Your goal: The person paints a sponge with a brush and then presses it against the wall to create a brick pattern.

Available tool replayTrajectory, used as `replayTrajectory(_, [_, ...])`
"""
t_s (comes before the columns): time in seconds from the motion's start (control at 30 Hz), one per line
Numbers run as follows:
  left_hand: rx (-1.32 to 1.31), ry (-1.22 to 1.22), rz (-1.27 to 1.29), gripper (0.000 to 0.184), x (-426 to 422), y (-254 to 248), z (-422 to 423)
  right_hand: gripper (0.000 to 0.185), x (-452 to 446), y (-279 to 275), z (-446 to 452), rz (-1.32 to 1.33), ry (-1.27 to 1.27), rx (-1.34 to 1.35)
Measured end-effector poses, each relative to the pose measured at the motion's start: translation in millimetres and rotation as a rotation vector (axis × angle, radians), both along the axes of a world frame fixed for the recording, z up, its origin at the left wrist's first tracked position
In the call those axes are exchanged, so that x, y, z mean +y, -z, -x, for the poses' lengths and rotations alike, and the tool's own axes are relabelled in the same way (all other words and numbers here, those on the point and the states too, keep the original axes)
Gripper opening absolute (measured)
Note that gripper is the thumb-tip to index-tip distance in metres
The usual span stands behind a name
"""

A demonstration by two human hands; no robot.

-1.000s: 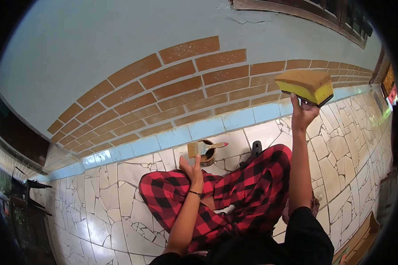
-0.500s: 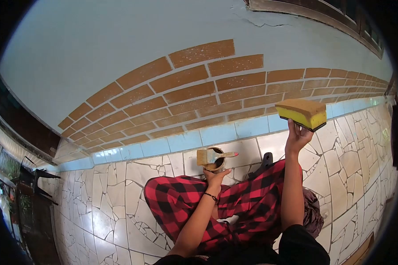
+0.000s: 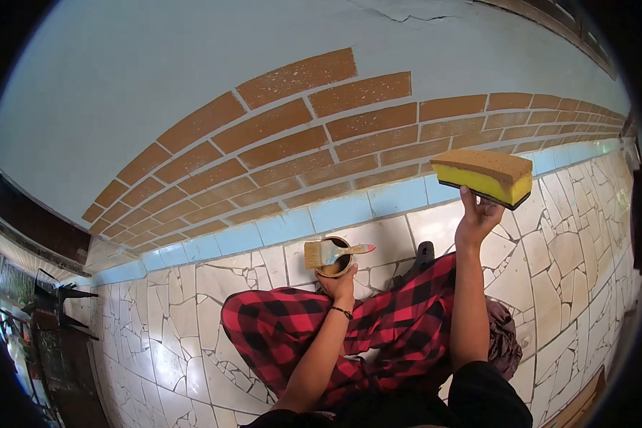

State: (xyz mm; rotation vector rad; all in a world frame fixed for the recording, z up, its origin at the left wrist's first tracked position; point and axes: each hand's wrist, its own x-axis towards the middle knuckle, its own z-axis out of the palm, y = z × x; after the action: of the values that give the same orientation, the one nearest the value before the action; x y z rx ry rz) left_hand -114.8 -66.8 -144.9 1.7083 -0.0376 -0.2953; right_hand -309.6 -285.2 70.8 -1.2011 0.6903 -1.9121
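Note:
My right hand [image 3: 476, 220] grips a large yellow sponge [image 3: 478, 180] from below; its upper face is coated in brown paint and a dark layer runs along its underside. A round paint container [image 3: 327, 270] is held in my left hand [image 3: 337, 285], with fingers around its near side. Across the container's rim lies a paintbrush [image 3: 328, 252], its bristles to the left and its red-tipped handle to the right. Ahead, the pale blue wall carries rows of brown painted bricks [image 3: 285, 146] with light gaps between them; the upper ones are speckled.
A band of light blue tiles [image 3: 285, 227] edges the wall's foot. My crossed legs in checked trousers [image 3: 278, 317] rest on the broken-tile floor [image 3: 135, 332]. A dark crumpled bag [image 3: 503, 332] lies right of my knee. A black chair [image 3: 57, 303] stands far left.
The view has shifted slightly, so the wall bricks appear higher and farther left. The sponge is tilted a little differently and looks nearer. My left hand still holds the container.

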Motion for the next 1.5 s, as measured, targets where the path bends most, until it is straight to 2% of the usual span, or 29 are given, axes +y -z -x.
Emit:
replayTrajectory(0.2, [-0.062, 0.016, 0.068, 0.116, -4.7, 43.1, -10.0, 0.058, 3.4, -4.1, -2.4, 0.012, -0.039, -0.046])
replayTrajectory(0.4, [-0.155, 0.074, -0.034, 0.116, -12.3, 36.1, -5.8, 0.060, 4.9, -3.6, -4.8, -0.011, -0.064, -0.057])
replayTrajectory(0.6, [-0.182, 0.119, -0.119, 0.116, -24.1, 2.2, 9.7, 0.060, 7.2, -5.3, -7.5, -0.021, -0.086, -0.056])
replayTrajectory(0.7, [-0.167, 0.123, -0.022, 0.116, -33.6, 15.2, 15.1, 0.059, 6.3, -2.7, -7.1, -0.024, -0.108, -0.054])
replayTrajectory(0.77, [-0.144, 0.135, 0.026, 0.116, -39.0, 3.4, 20.3, 0.057, 7.6, -4.0, -9.2, -0.032, -0.111, -0.063])
replayTrajectory(0.93, [-0.244, 0.164, -0.223, 0.118, -44.0, -4.1, 26.5, 0.062, 7.0, 0.3, -11.1, -0.058, -0.144, -0.056])
replayTrajectory(1.1, [-0.271, 0.119, -0.204, 0.118, -49.8, 11.4, 31.4, 0.062, 2.8, 6.4, -10.0, -0.040, -0.164, -0.052])
replayTrajectory(1.33, [-0.268, 0.180, -0.129, 0.119, -60.6, 3.5, 41.0, 0.061, 5.5, 2.5, -11.9, -0.061, -0.160, -0.070])
replayTrajectory(1.47, [-0.296, 0.173, -0.178, 0.119, -66.3, 5.2, 48.0, 0.059, 2.4, 9.9, -12.6, -0.054, -0.171, -0.094])
replayTrajectory(1.5, [-0.290, 0.171, -0.183, 0.118, -66.8, 5.1, 48.6, 0.067, 0.0, 12.4, -13.0, -0.058, -0.162, -0.094])
